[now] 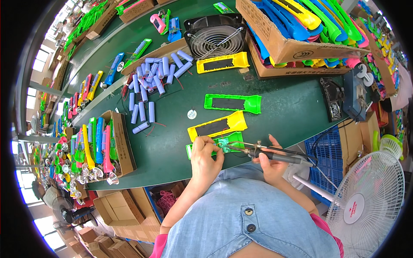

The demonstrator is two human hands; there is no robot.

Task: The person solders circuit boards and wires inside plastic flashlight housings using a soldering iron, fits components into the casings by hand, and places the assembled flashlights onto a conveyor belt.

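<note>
My right hand [274, 163] grips a soldering iron [282, 157] with a dark handle and a thin metal tube beside its tip. The tip reaches a small green circuit board [223, 144] lying in a green plastic housing [235, 138]. My left hand [205, 158] is at the board's left side, fingers pinched together; what they hold is too small or hidden to tell. Just beyond lies a yellow housing [232, 122] with a black strip inside. Farther off is another green housing [254, 104], also with a black strip.
Purple cylindrical batteries [151, 112] with wires lie left of centre. A carton of coloured housings [124, 142] stands at left, another carton [275, 45] far right. A black fan [215, 38] sits at the back. A white fan [365, 206] stands right of the table.
</note>
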